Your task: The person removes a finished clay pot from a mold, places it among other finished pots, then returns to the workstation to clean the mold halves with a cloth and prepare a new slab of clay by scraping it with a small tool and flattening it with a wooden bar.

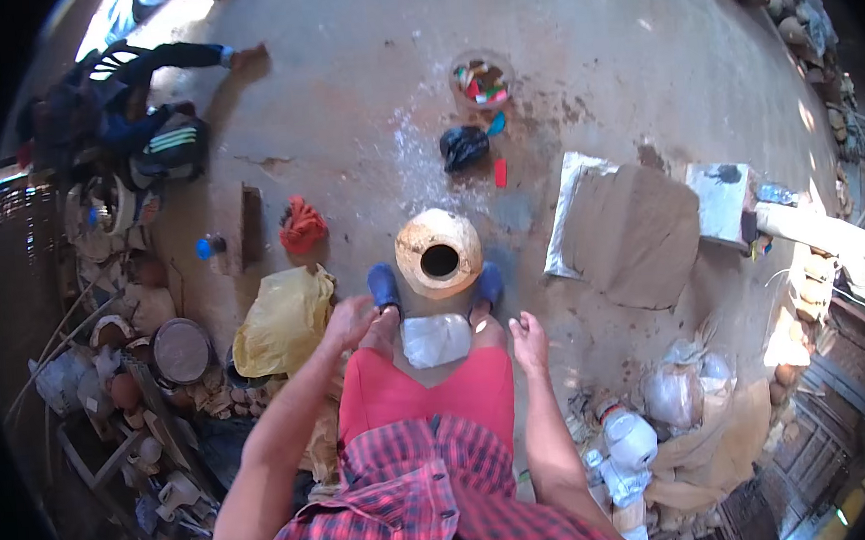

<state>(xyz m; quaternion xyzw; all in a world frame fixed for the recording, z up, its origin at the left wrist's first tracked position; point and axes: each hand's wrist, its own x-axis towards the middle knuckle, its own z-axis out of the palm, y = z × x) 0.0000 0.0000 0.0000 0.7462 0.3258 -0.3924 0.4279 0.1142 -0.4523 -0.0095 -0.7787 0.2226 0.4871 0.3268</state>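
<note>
The clay pot was pale tan, the shoes blue, the shorts red, the shirt red-and-black plaid, the plastic bag yellow, the cloth orange-red.

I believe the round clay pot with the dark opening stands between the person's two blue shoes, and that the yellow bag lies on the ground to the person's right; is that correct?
Not quite. The clay pot does stand between the two blue shoes, but the yellow bag lies to the person's left, close to the left hand, not to the right. The head view shows this.
</note>
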